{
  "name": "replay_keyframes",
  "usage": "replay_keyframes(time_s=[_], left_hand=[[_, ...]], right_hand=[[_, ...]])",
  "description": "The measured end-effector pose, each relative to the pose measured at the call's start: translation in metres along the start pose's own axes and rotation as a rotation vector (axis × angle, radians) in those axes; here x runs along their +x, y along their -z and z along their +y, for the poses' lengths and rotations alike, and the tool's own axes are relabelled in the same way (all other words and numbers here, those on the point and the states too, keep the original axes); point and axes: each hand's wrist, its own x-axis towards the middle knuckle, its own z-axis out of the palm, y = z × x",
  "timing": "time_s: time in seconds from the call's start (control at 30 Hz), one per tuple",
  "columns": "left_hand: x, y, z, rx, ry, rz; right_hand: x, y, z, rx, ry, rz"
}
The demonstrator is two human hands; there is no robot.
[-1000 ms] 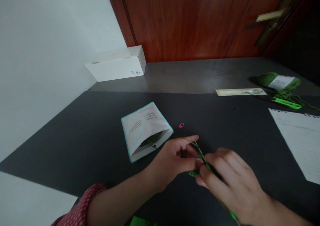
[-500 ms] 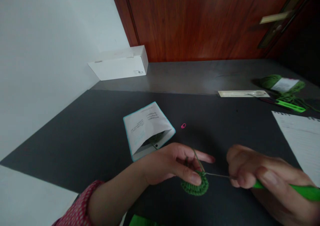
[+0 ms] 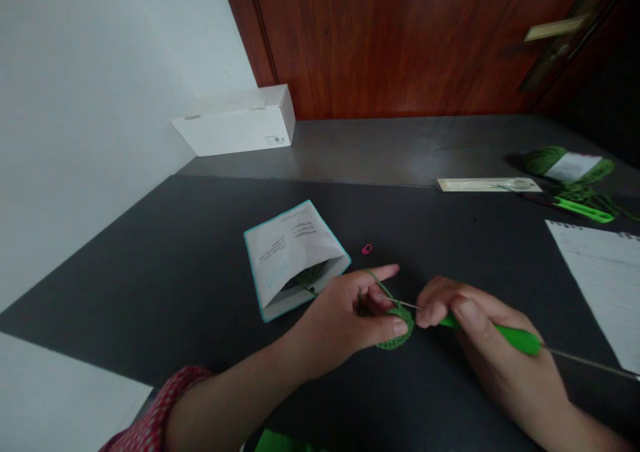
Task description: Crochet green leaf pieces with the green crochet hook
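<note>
Green crochet round [image 3: 395, 337], bright green hook handle [image 3: 515, 339], red-patterned sleeve [image 3: 160, 402]

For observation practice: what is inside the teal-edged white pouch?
Dark green yarn shows at the opening of the pouch, a strand running to the left hand. The pouch covers the rest of it.

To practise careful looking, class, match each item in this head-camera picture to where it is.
Items
1. Crochet hook
2. Crocheted green round
3. Pink stitch marker
4. White box

Places
A. Lying on the dark tabletop, beside the teal-edged paper packet
B. Gripped in the right hand
C. At the foot of the white wall, in the far corner
D. Held in the left hand

Pairs: 1-B, 2-D, 3-A, 4-C
</note>
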Motion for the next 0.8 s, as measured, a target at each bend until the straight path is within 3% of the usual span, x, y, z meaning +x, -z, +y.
replay_keyframes(time_s=[0.17, 0.43, 0.6, 0.8], left_hand=[[-0.001, -0.001, 0.000, 0.087, -0.015, 0.010], [-0.003, -0.001, 0.002, 0.082, -0.017, 0.021], [-0.003, -0.003, 0.001, 0.121, -0.057, 0.060], [-0.004, -0.010, 0.000, 0.296, -0.143, 0.315]], right_hand=[[0.009, 0.007, -0.001, 0.162, -0.063, 0.017], [-0.001, 0.014, -0.008, 0.004, -0.003, -0.004], [-0.004, 0.014, -0.012, -0.178, 0.139, -0.045], [-0.011, 0.004, -0.013, -0.593, 0.408, -0.198]])
